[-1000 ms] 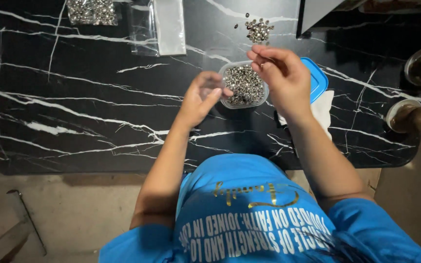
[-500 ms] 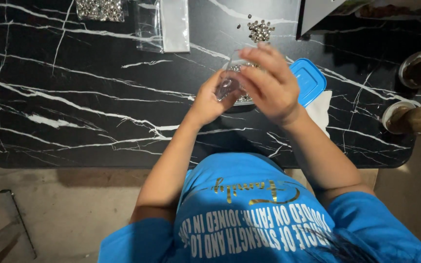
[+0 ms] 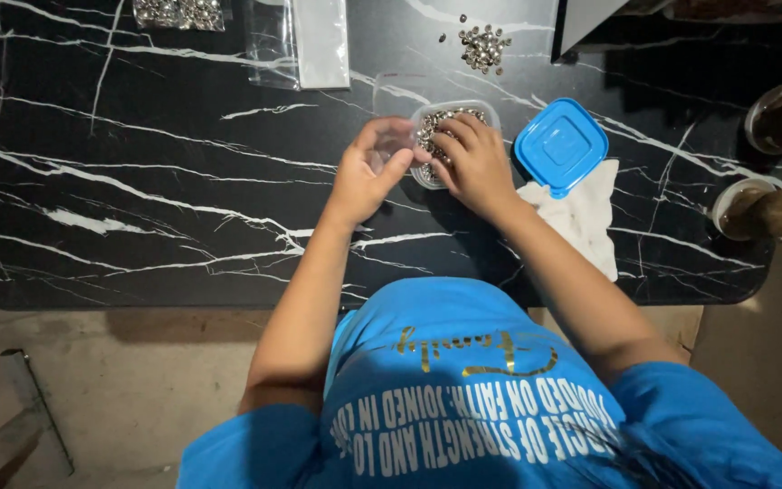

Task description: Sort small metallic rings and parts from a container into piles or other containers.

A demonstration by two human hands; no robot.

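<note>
The small clear tub (image 3: 452, 136) sits on the black marbled tabletop (image 3: 138, 181), full of little silver metal pieces. The right hand (image 3: 472, 163) lies over the tub with its fingers (image 3: 450, 145) curled down among the pieces, seemingly pinching a few — though what they hold, if anything, is hidden. The left hand (image 3: 368, 172) is pressed against the tub's left side, fingers bent around something clear and thin; it may be a small bag, but I cannot tell for sure.

The tub is light and shallow-looking, and both hands crowd it. A hard dig with the right fingers could tip it or push it sideways, and the pieces would scatter over the tabletop — they are small and round enough to roll off the near edge onto the floor. Pieces lifted out could also slip from a loose pinch and miss whatever the left hand holds.

Just right of the tub lies its blue lid (image 3: 561, 145), resting partly on a white cloth (image 3: 581, 222); a sweeping wrist could knock it. Beyond the tub, a loose heap of silver pieces (image 3: 483, 45) already lies bare on the tabletop.
</note>
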